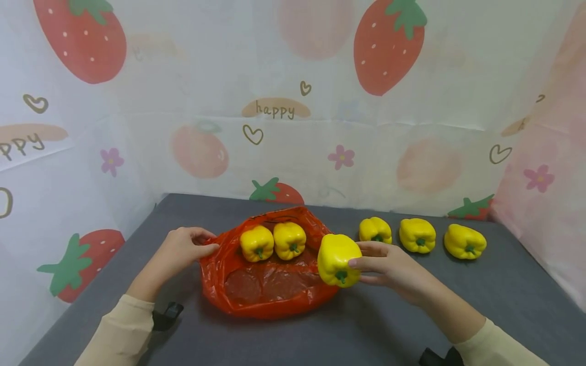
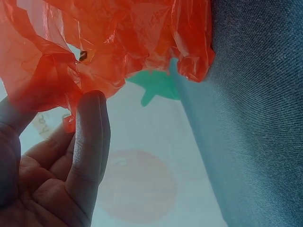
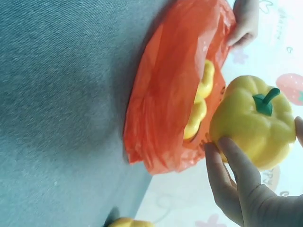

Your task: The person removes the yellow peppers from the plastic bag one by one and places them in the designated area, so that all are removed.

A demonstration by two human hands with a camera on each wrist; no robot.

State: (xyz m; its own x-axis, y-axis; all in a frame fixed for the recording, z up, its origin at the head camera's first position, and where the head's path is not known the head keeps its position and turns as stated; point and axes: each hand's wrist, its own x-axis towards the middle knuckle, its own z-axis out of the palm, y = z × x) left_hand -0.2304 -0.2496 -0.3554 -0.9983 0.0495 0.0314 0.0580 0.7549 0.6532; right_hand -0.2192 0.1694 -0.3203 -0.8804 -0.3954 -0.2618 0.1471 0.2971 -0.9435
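Note:
A red plastic bag [image 1: 274,309] lies with its mouth spread wide on the grey table. Two yellow bell peppers [image 1: 257,243] [image 1: 290,240] sit side by side inside it, toward the back. My left hand [image 1: 183,250] pinches the bag's left rim; in the left wrist view the crumpled red film [image 2: 52,75] runs between thumb and fingers. Between the fingers and thumb of my right hand [image 1: 389,264] is another yellow bell pepper [image 1: 338,256], held over the bag's right edge. Its green stem [image 3: 270,97] shows clearly in the right wrist view.
Three more yellow bell peppers [image 1: 375,230] [image 1: 417,235] [image 1: 464,241] stand in a row at the back right of the grey table [image 1: 513,305]. Behind rises a white cloth [image 1: 311,137] printed with strawberries, hearts and flowers.

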